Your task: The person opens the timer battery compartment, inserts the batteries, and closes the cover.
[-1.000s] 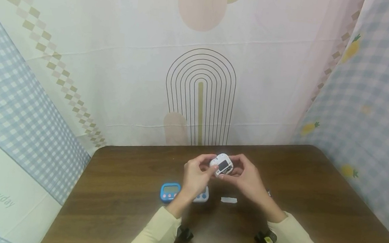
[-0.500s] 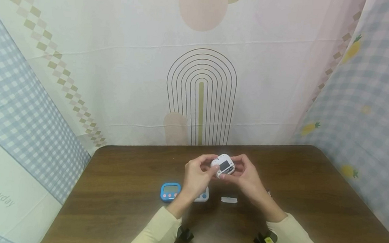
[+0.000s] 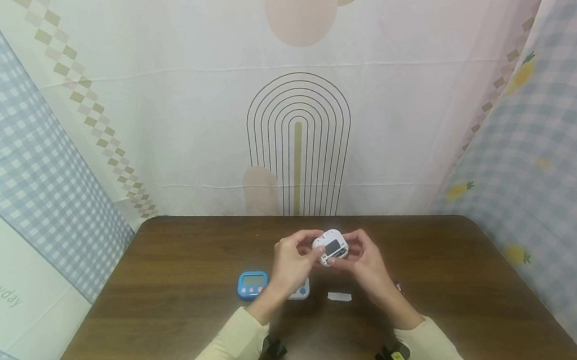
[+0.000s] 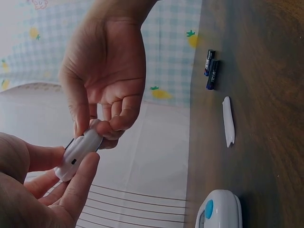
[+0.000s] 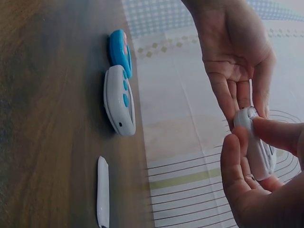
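Count first. Three timers in all: one white timer [image 3: 331,245] up in my hands, a blue timer [image 3: 252,284] standing on the table [image 3: 461,306], and a second white timer with blue buttons [image 5: 118,100] just beside the blue one, partly hidden behind my left wrist in the head view. One loose white battery cover [image 3: 340,296] lies flat on the wood, near my right forearm. Two small batteries [image 4: 210,69] lie side by side, touching, on the table farther to the right, well apart from the cover.

The held timer is raised above the table, back side up toward me; a dark rectangular recess shows there, open. What sits inside it I cannot tell.

My left hand [image 3: 291,261] has its fingers curled round the left edge of the held timer, thumb on top, fingertips [image 4: 88,164] underneath. My right hand [image 3: 365,264] pinches the right edge, fingers [image 4: 118,111] bent close together against the casing, thumb on the near face. Both grips are narrow, fingers tight to the body of the timer.

Patterned cloth backdrops [image 3: 298,118] hang behind the table and on both sides.
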`<state>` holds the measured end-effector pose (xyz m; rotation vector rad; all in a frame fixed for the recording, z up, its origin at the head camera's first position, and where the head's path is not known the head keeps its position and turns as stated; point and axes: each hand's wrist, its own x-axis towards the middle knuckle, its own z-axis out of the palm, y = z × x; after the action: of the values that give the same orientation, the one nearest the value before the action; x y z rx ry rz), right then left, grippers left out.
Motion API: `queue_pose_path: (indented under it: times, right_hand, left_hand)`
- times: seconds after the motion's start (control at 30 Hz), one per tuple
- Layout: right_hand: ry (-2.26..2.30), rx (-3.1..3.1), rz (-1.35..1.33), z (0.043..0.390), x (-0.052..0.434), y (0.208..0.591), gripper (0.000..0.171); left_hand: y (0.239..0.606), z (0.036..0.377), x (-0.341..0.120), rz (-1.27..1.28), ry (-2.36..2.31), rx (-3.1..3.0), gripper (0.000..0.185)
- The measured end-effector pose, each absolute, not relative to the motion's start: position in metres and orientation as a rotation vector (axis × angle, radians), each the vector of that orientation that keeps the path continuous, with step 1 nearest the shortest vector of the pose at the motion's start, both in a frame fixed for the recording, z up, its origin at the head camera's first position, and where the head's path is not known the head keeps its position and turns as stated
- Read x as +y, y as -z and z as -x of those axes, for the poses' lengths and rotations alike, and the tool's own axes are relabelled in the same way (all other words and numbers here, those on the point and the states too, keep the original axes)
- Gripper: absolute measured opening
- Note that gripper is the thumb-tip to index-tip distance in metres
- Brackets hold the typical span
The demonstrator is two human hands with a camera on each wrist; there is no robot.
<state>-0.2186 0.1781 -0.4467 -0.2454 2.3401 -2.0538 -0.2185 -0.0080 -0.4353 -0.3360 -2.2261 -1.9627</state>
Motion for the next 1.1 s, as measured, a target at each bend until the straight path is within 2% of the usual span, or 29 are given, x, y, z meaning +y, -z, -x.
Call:
queue_pose_path:
  times: [0.6, 1.1]
  right_hand:
    - [1.344, 2.755, 0.403, 0.232, 0.189, 0.462, 0.063]
    - [1.003, 2.825, 0.447, 0.23, 0.187, 0.471, 0.027]
  left_hand:
    - [0.436, 0.22, -0.01, 0.318, 1.978, -2.189, 0.031]
    - [0.434, 0.22, -0.01, 0.322, 1.979, -2.189, 0.031]
